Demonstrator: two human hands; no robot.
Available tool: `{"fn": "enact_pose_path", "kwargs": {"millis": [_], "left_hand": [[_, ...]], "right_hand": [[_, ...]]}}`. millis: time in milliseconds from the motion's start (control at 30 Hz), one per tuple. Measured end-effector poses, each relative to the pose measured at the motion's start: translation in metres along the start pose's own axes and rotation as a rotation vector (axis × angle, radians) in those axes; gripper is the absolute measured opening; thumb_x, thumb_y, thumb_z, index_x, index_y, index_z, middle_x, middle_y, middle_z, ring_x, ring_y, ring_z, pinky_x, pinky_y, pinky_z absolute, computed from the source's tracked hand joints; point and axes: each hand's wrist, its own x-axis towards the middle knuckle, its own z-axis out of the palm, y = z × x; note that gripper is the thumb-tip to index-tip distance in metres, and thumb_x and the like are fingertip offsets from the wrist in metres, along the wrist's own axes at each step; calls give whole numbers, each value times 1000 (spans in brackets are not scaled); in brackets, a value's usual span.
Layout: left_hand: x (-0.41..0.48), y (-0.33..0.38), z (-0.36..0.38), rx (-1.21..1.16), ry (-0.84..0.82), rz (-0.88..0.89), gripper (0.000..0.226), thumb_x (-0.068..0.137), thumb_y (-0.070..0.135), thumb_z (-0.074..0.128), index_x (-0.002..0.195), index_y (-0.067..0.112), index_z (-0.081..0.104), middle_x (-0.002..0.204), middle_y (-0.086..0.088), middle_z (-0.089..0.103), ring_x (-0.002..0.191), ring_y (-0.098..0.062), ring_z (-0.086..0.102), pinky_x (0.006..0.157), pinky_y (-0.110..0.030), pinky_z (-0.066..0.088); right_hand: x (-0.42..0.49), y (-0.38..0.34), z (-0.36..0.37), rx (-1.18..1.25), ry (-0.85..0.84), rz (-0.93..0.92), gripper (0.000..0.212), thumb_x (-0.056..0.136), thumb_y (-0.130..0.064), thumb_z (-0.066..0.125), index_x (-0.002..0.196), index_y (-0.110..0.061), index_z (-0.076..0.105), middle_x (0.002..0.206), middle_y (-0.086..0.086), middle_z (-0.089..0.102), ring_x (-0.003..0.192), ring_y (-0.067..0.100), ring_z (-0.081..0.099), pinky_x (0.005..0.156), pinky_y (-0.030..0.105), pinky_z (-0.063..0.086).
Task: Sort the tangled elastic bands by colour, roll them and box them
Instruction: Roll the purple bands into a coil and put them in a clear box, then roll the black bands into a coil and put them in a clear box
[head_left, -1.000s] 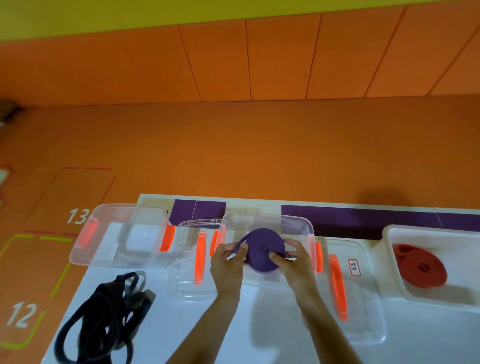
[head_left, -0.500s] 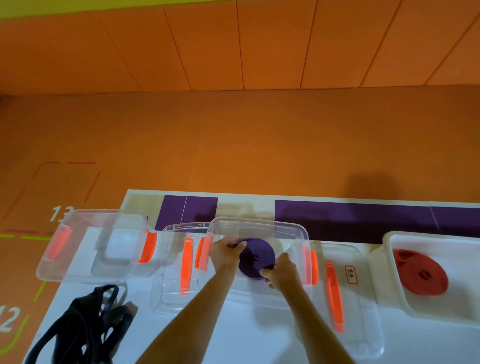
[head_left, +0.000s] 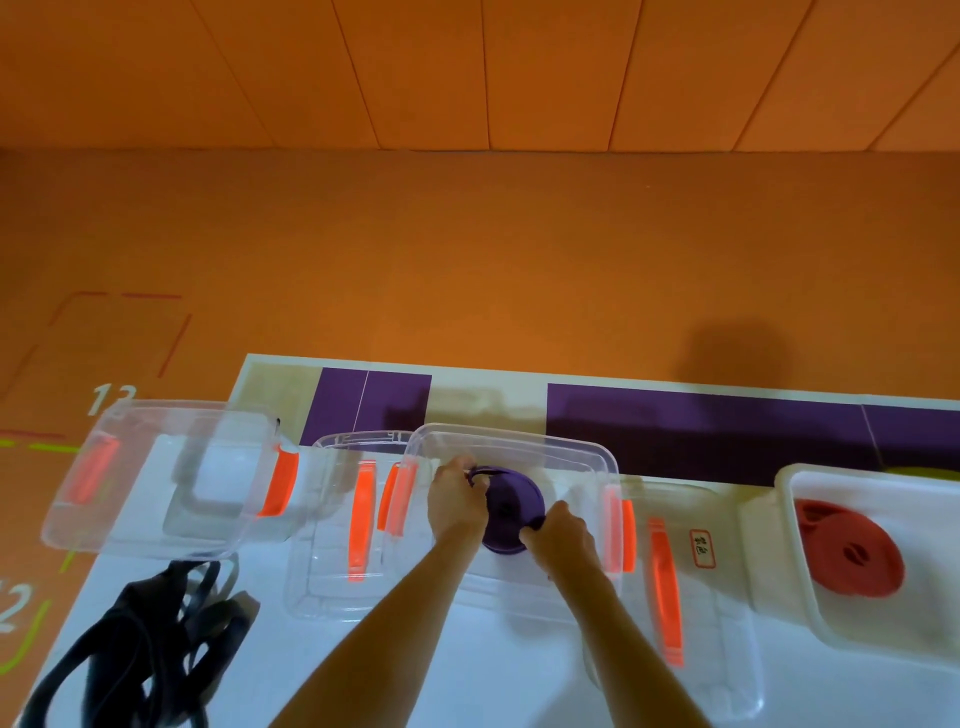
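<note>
At the near left, the tangled heap of black elastic bands lies unsorted. Inside the clear plastic box with orange latches, the rolled purple elastic band is held: its loose tail is pinched by the left hand, its right edge is gripped by the curled fingers of the right hand. The tail should be tucked flat before release, lest the coil spring open.

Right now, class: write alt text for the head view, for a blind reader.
Two hands hold a rolled purple band in a clear box: the left hand pinches its loose end, the right hand grips its edge. A red roll lies in a white bin at right; tangled black bands lie lower left.
</note>
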Motion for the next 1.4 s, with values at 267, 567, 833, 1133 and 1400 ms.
{"fn": "enact_pose_path", "kwargs": {"millis": [267, 567, 833, 1133, 1400], "left_hand": [[-42, 2, -51, 142, -168, 201, 28, 101, 15, 60, 129, 13, 59, 121, -9, 72, 110, -27, 69, 81, -27, 51], [-134, -65, -177, 585, 48, 514, 26, 109, 38, 47, 129, 32, 62, 114, 11, 74, 98, -12, 72, 76, -24, 53], [-144, -197, -258, 668, 58, 541, 13, 80, 20, 86, 81, 24, 73, 64, 8, 65, 54, -13, 66, 41, -26, 43], [-111, -364, -335, 569, 11, 291, 29, 105, 35, 50, 129, 31, 66, 130, 7, 64, 119, -16, 60, 95, -32, 50], [-95, -437, -341, -28, -129, -164, 99, 94, 49, 75, 168, 27, 13, 166, -19, 35, 148, -44, 42, 117, -62, 38]], "right_hand": [[-61, -14, -16, -155, 217, -285, 36, 103, -34, 59, 134, -18, 58, 127, 8, 70, 114, 31, 68, 90, 36, 52], [-161, -25, 27, -360, 388, -580, 22, 104, -35, 55, 119, -23, 68, 115, -2, 71, 102, 23, 73, 86, 37, 57], [-218, -71, 137, -480, 488, -556, 17, 101, -31, 57, 110, -26, 72, 104, -5, 75, 93, 20, 73, 80, 35, 57], [-246, -127, 276, -560, 253, -411, 25, 105, -39, 49, 123, -32, 65, 120, -8, 72, 108, 17, 71, 92, 30, 56], [-237, -162, 355, -240, -140, -334, 42, 103, -32, 62, 143, -24, 53, 139, 6, 60, 126, 26, 60, 101, 34, 50]]}}
